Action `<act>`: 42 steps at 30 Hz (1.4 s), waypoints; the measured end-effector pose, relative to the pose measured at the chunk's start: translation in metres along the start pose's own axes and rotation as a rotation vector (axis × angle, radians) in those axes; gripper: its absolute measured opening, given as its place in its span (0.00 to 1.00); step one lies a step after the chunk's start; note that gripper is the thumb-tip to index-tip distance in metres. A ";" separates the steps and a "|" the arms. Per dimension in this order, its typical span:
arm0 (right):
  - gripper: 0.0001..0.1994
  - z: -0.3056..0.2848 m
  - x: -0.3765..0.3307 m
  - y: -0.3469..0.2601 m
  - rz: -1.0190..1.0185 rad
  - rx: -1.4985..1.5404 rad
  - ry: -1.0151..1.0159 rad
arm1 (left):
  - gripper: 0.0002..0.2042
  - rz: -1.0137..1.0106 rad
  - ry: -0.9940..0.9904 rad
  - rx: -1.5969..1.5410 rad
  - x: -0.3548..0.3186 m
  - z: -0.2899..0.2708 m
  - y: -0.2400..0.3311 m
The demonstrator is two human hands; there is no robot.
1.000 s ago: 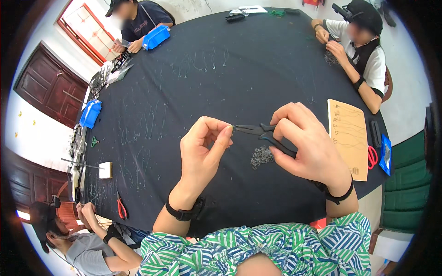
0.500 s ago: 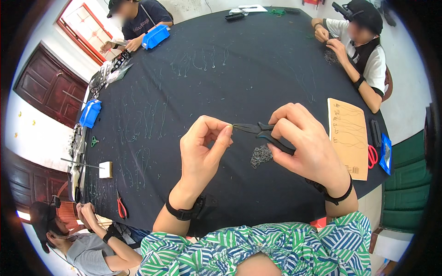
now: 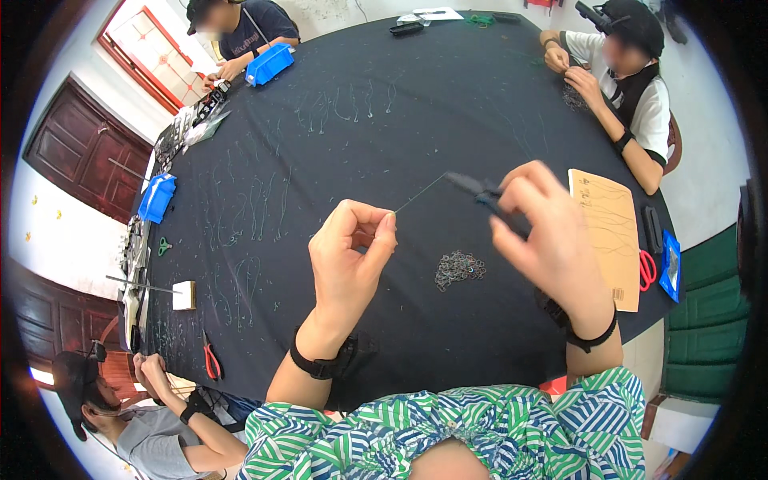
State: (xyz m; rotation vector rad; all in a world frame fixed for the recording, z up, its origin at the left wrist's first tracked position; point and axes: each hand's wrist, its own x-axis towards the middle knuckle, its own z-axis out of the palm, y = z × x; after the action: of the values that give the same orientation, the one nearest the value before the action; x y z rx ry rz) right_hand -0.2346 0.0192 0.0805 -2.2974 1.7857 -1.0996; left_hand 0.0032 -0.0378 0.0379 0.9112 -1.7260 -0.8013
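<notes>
Between thumb and forefinger, my left hand point(image 3: 352, 260) pinches a thin green line point(image 3: 420, 194), which runs taut up and to the right. Its far end meets the tip of dark pliers point(image 3: 472, 188). My right hand point(image 3: 552, 240) is closed round the handles of these pliers and is smeared by motion. What my left fingertips may hold besides the line is too small to tell. Below and between the hands lies a heap of small metal rings or hooks point(image 3: 460, 270) on the black cloth.
Near my right are a brown card with lines point(image 3: 604, 240), red-handled scissors point(image 3: 647, 272) and a blue packet point(image 3: 670, 268). Red pliers point(image 3: 211, 362), a white block with a rod point(image 3: 184, 295), green scissors point(image 3: 164, 246) and blue bins point(image 3: 158, 198) lie left. Three people work around the table.
My right hand with the pliers has moved up and right, away from my left fingertips. A stretch of green line now spans between them. My left hand has barely moved.
</notes>
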 end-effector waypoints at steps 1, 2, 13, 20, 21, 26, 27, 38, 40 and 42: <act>0.10 -0.003 0.000 0.006 0.046 -0.029 0.026 | 0.03 -0.013 0.011 0.001 0.000 0.000 0.001; 0.10 -0.006 0.001 0.014 0.070 -0.081 0.045 | 0.03 -0.013 0.012 -0.002 0.000 0.000 0.001; 0.10 -0.036 0.006 0.063 0.306 -0.315 0.178 | 0.03 -0.033 0.032 -0.029 0.001 -0.001 0.007; 0.10 -0.035 0.007 0.086 0.392 -0.424 0.211 | 0.02 -0.038 0.059 -0.055 0.002 -0.006 0.007; 0.10 -0.034 0.006 0.090 0.393 -0.444 0.222 | 0.02 -0.031 0.068 -0.060 0.003 -0.007 0.006; 0.10 -0.027 0.003 0.103 0.356 -0.484 0.222 | 0.02 -0.016 0.063 -0.043 0.004 -0.007 0.006; 0.11 -0.026 0.002 0.104 0.325 -0.503 0.218 | 0.02 -0.013 0.078 -0.055 0.004 -0.007 0.007; 0.09 0.003 -0.010 0.095 0.329 -0.247 -0.366 | 0.02 -0.017 0.090 -0.052 0.005 -0.010 0.004; 0.08 0.016 -0.010 0.095 0.314 -0.329 -0.403 | 0.02 0.000 0.073 -0.050 0.004 -0.010 0.001; 0.08 0.028 -0.012 0.098 0.317 -0.370 -0.448 | 0.02 0.021 0.054 -0.049 0.004 -0.009 0.001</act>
State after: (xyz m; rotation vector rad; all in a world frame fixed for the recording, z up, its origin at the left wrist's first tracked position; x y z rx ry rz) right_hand -0.3030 -0.0144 0.0111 -2.0858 2.1726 -0.1970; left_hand 0.0107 -0.0415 0.0437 0.8735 -1.6593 -0.7947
